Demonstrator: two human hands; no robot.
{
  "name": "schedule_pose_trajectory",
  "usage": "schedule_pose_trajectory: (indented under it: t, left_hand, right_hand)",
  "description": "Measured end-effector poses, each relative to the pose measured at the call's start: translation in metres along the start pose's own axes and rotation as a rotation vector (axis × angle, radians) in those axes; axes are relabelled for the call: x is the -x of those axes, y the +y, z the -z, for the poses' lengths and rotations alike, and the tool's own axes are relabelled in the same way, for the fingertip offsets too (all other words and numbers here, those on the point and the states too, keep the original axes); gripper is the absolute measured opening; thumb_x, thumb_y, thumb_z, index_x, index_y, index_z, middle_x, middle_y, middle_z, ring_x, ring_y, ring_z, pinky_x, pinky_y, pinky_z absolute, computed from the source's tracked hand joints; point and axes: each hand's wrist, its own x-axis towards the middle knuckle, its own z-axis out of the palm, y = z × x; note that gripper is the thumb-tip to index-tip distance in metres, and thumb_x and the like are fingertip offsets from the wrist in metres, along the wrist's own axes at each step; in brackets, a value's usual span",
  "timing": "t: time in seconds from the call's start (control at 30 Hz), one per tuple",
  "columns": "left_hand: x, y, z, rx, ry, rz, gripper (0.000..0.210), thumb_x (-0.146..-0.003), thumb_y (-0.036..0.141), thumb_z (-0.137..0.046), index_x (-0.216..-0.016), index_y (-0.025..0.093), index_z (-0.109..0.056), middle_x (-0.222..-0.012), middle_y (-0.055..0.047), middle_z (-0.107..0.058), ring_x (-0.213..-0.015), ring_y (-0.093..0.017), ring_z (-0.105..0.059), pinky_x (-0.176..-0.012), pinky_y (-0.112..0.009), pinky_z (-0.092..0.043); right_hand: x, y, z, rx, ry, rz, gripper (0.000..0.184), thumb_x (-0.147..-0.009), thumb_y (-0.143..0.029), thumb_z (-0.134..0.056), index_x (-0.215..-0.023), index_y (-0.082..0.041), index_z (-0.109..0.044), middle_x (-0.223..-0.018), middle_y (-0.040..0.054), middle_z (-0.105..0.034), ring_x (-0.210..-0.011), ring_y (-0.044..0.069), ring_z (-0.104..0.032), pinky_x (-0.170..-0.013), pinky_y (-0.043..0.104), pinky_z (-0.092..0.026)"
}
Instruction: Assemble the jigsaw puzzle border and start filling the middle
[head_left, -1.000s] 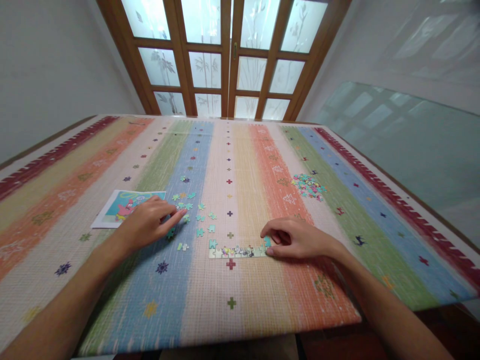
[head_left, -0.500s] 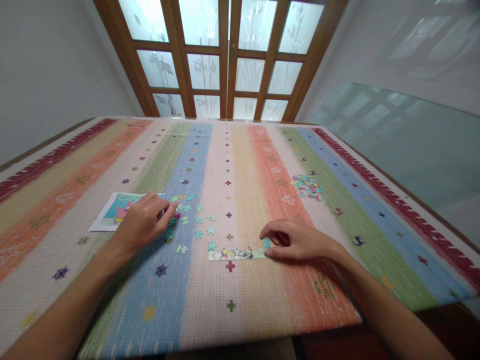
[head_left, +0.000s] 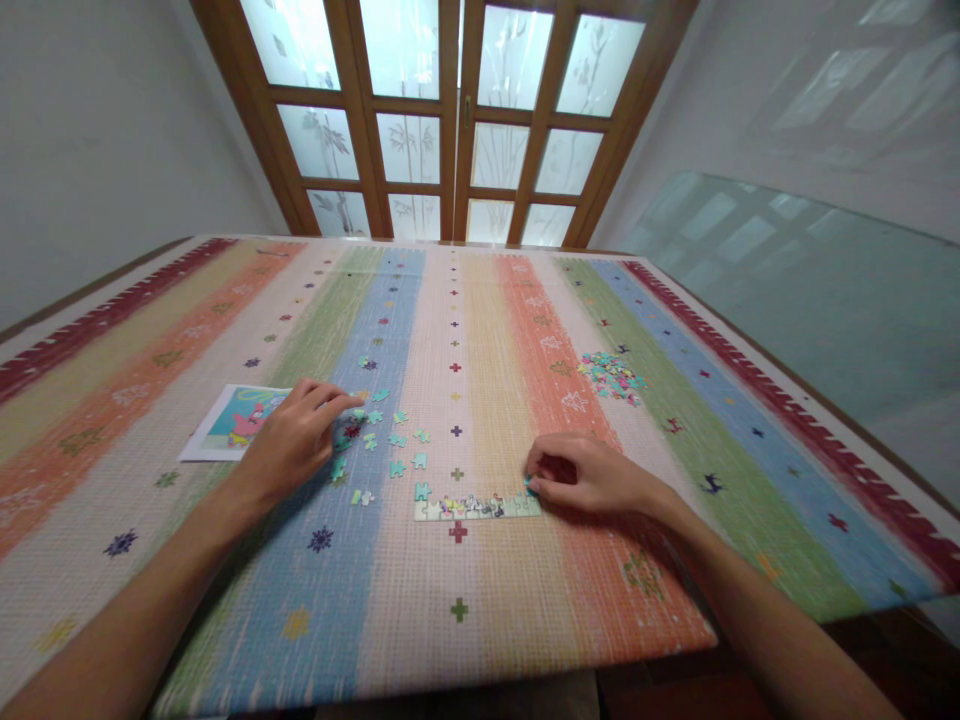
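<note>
My right hand (head_left: 589,475) is closed in a pinch on a small teal jigsaw puzzle piece (head_left: 531,486), mostly covered by the fingers. It is at the right end of a joined row of puzzle pieces (head_left: 480,508), pale with dark and yellow details. A teal piece (head_left: 422,491) stands up from the row's left end. My left hand (head_left: 304,425) reaches over the left side of several loose teal and green pieces (head_left: 375,417), its fingers stretched out and touching or just above them. Whatever lies under its fingertips is hidden. Partly behind this hand lies a picture card (head_left: 241,420) with a pink cartoon figure.
A heap of mixed puzzle pieces (head_left: 611,375) lies farther back on the right. The striped tablecloth (head_left: 510,600) covers the large table. Beyond its far edge stand wooden doors (head_left: 454,120) with frosted panes; a glass panel (head_left: 787,260) leans along the right wall.
My left hand's fingers have stretched rightward over the loose pieces, covering one seen before. My right hand has turned slightly, and the teal piece in its pinch now shows less.
</note>
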Motion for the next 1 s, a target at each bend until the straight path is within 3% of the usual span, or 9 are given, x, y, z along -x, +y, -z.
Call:
schedule_pose_trajectory:
  t: [0.23,0.4,0.7,1.0]
  left_hand:
    - [-0.003,0.000,0.001,0.054,-0.057,-0.149,0.040,-0.087,-0.001,-0.043,-0.111,0.020,-0.069,-0.101,-0.008,-0.072,-0.095,-0.025,-0.060,-0.086,-0.039,-0.051]
    - [-0.005,0.009,0.000,0.107,-0.059,-0.195,0.030,-0.094,0.007,-0.046,-0.106,0.019,-0.070,-0.096,-0.008,-0.071,-0.091,-0.024,-0.060,-0.084,-0.039,-0.050]
    - [-0.006,0.037,0.006,0.214,-0.165,-0.203,0.020,-0.098,0.030,-0.057,-0.106,0.021,-0.073,-0.097,-0.006,-0.069,-0.091,-0.024,-0.060,-0.086,-0.041,-0.046]
    - [-0.004,0.045,-0.001,0.189,-0.236,-0.176,0.024,-0.100,0.033,-0.055,-0.108,0.020,-0.073,-0.099,-0.008,-0.069,-0.093,-0.025,-0.059,-0.088,-0.043,-0.048]
  right_hand:
    - [-0.001,0.009,-0.005,0.015,0.064,0.008,0.009,-0.078,-0.014,-0.056,-0.079,-0.021,-0.061,-0.074,0.0023,-0.065,-0.067,0.017,-0.056,-0.065,0.031,-0.041]
    - [-0.002,0.011,-0.004,0.014,0.073,-0.017,0.013,-0.075,-0.011,-0.056,-0.080,-0.021,-0.062,-0.075,0.0020,-0.066,-0.066,0.017,-0.057,-0.064,0.031,-0.041]
    - [-0.004,0.011,-0.003,0.047,0.077,-0.037,0.015,-0.073,-0.009,-0.056,-0.079,-0.021,-0.062,-0.075,0.0018,-0.066,-0.067,0.016,-0.057,-0.064,0.031,-0.041]
    - [-0.003,0.007,0.000,0.057,0.051,-0.051,0.013,-0.073,-0.011,-0.057,-0.078,-0.022,-0.061,-0.074,0.0021,-0.066,-0.066,0.017,-0.056,-0.063,0.031,-0.042]
